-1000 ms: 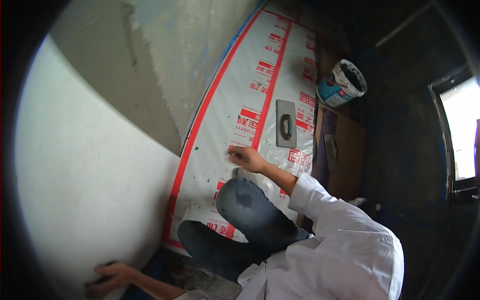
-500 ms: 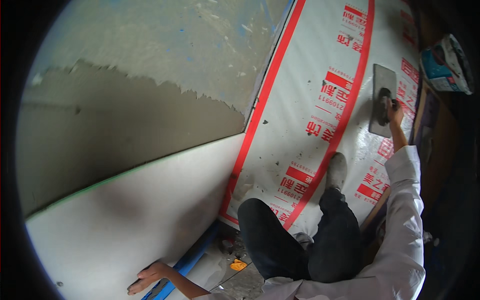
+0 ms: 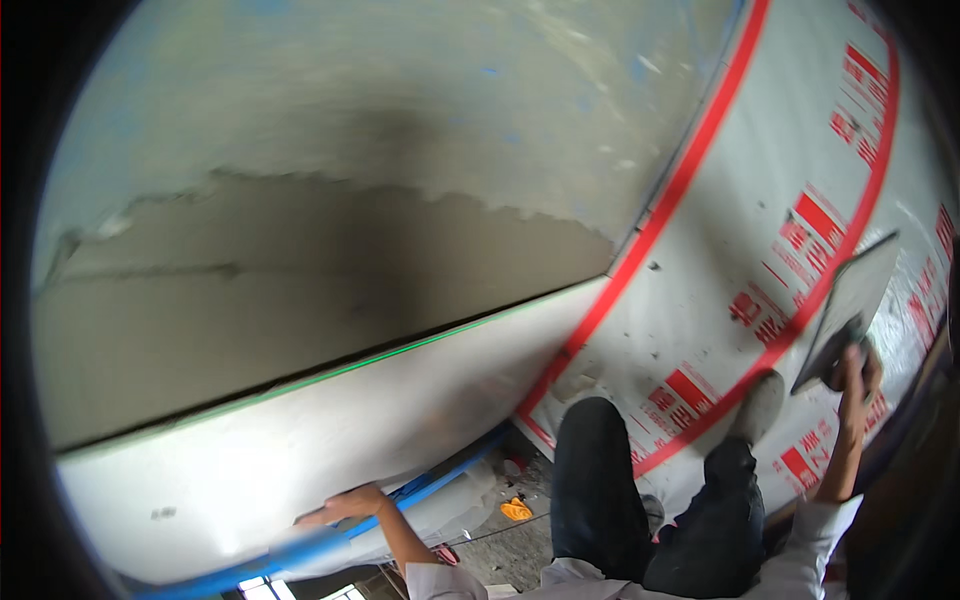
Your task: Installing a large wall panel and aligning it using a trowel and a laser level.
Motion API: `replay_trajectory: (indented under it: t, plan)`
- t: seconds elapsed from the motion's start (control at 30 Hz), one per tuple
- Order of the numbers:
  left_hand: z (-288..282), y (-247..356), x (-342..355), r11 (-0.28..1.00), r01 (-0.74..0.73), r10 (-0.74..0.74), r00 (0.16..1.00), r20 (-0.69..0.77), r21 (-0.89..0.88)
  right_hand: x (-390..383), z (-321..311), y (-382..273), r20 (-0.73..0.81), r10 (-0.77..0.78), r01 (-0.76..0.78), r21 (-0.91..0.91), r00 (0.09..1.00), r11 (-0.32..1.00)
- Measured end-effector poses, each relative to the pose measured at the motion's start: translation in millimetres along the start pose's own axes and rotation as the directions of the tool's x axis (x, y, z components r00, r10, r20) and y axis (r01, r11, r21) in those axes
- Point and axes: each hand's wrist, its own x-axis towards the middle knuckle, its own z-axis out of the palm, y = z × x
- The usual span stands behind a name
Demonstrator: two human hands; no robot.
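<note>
From where I watch, my right hand (image 3: 860, 373) has its fingers closed around the handle of a grey float (image 3: 850, 300), which is tilted over the red-printed floor sheet (image 3: 715, 350), beside my right foot, away from the wall. My left hand (image 3: 352, 503) is at the lower edge of the large white panel (image 3: 330, 430); its fingers look stretched out, but I cannot tell whether they grip that edge or merely rest by it. The panel spans the lower part of my view, its green-lined top edge running just below a band of grey-brown coating (image 3: 180, 340). I judge the work to be partway along: the band is spread across the wall and looks mostly even, apart from a groove at its left, while its upper border is ragged. The blotchy wall (image 3: 300, 110) above shows no such coat, so that part seems left uncovered.
</note>
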Motion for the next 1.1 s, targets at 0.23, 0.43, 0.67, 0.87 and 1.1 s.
replay_trajectory:
  t: [0.23, 0.43, 0.67, 0.87, 1.1]
  plan:
    - [-43.0, 13.6, 1.4, 0.987, 0.123, -0.116, 0.991, 0.062, -0.109, -61.9, 165.2, -89.5, 0.322, -0.547, 0.538, 0.123, 0.773, 0.834]
    - [-95.2, -62.4, 61.4, 0.963, 0.204, -0.164, 0.963, 0.216, -0.177, -159.1, 178.9, -294.6, 0.665, -0.628, 0.397, 0.49, 0.405, 0.776]
    - [-68.8, -122.3, 65.1, 0.928, 0.269, -0.259, 0.963, 0.073, -0.259, -304.0, 308.7, -390.2, 0.364, -0.922, 0.759, 0.563, 0.128, 0.328]
    - [-40.2, -111.5, 50.0, 0.918, 0.238, -0.266, 0.963, -0.047, -0.318, -401.1, 361.3, -439.4, 0.211, -0.974, 0.816, 0.548, 0.078, 0.184]
    - [-42.4, -119.9, 46.6, 0.913, 0.281, -0.296, 0.955, -0.005, -0.294, -443.9, 371.9, -477.3, 0.411, -0.895, 0.838, 0.417, 0.172, 0.352]
